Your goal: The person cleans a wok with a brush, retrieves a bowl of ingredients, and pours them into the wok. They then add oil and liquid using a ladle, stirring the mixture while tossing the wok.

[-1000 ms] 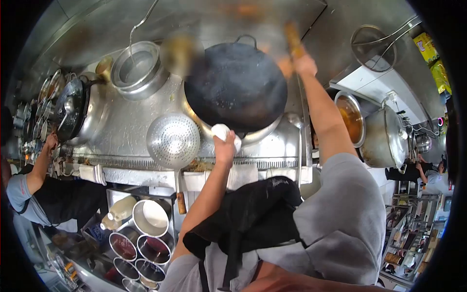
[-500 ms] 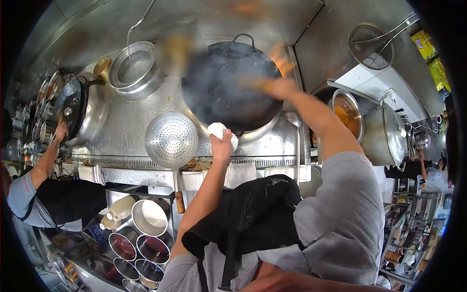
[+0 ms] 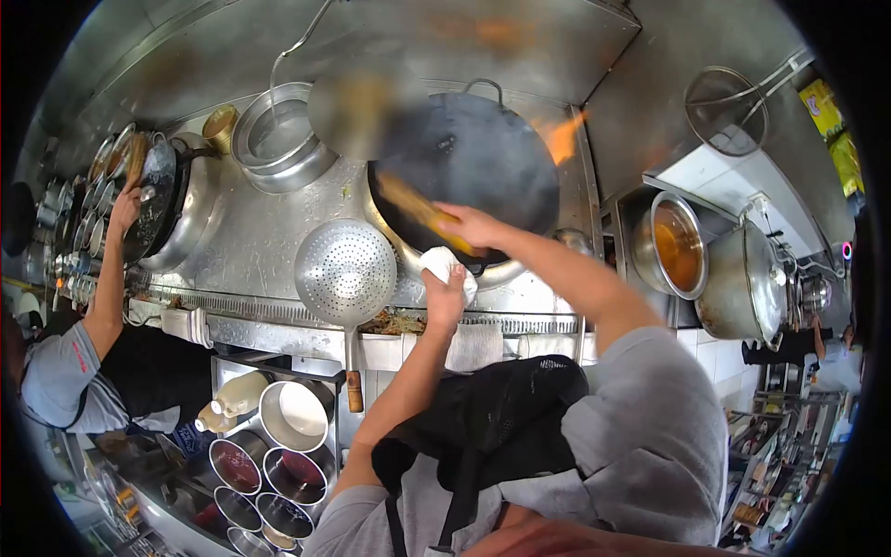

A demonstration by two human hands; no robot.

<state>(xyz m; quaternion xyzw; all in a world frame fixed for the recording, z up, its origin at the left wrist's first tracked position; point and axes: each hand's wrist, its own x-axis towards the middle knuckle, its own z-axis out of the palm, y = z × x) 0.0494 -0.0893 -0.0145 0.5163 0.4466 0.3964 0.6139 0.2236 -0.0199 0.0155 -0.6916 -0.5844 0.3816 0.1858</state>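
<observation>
My right hand [image 3: 471, 227] is wrapped round a yellow-brown bamboo wok brush [image 3: 406, 202], whose bristle end lies over the left inner wall of a large black wok [image 3: 487, 148]. Smoke hangs in the wok, and no food shows in it. At the wok's near rim, my left hand [image 3: 445, 290] is closed on a folded white cloth [image 3: 453, 263]. The cloth seems to cover the wok's near handle, most of which is hidden. A perforated skimmer [image 3: 346, 271] with a wooden grip rests to the left of my left hand.
Flame [image 3: 563, 139] rises beyond the wok's right rim. Nested steel pots [image 3: 278, 176] stand under a tap at the back left. A co-worker's hand [image 3: 125, 206] holds a brush at another wok. To the right are a bowl of orange liquid [image 3: 677, 243] and a lidded pot [image 3: 733, 288].
My right hand has swept the brush from the wok's right side to its near left side. My left hand stays at the near rim. The co-worker's hand has risen, now with a brush visible.
</observation>
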